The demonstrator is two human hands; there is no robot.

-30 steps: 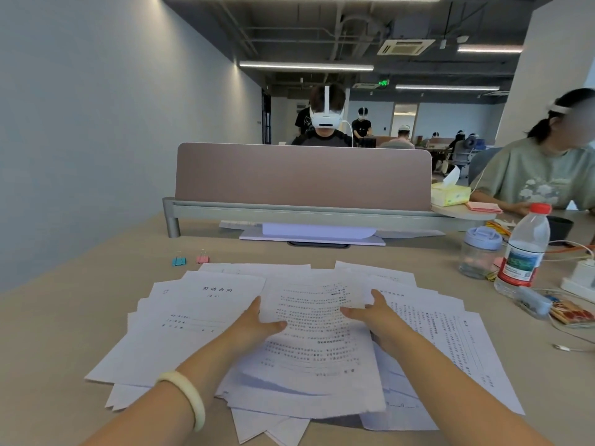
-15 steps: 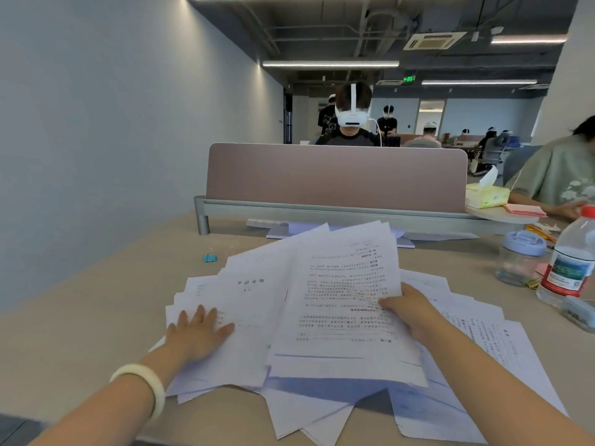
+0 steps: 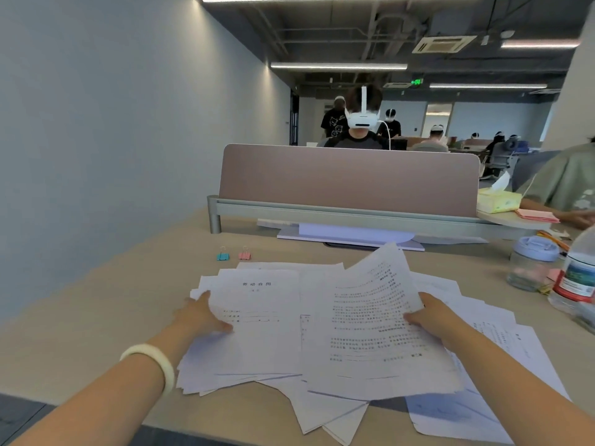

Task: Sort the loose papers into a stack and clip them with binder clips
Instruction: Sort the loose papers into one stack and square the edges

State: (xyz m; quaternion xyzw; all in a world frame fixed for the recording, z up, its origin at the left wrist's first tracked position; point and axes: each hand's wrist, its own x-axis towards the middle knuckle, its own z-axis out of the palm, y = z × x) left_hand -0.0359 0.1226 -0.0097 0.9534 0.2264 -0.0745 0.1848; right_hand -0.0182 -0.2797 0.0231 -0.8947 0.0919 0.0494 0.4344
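Several loose printed papers (image 3: 264, 336) lie spread across the wooden table in front of me. My right hand (image 3: 428, 320) grips the right edge of a few sheets (image 3: 370, 320) and holds them lifted and tilted above the spread. My left hand (image 3: 199, 317) pinches the left edge of the top sheet of the left pile, thumb on top and fingers tucked beneath. Two binder clips stand on the table beyond the papers, a blue binder clip (image 3: 222, 255) and a pink binder clip (image 3: 244, 254) side by side.
A desk divider (image 3: 347, 181) runs across the table's far side. At right stand a lidded jar (image 3: 531, 263) and a water bottle (image 3: 576, 278), with a tissue box (image 3: 497, 201) behind. A person sits at far right, another behind the divider.
My right hand has kept its sheets raised and shifted them rightward. My left hand went from lying flat on the left pile to pinching its edge. The pink clip is in view again.
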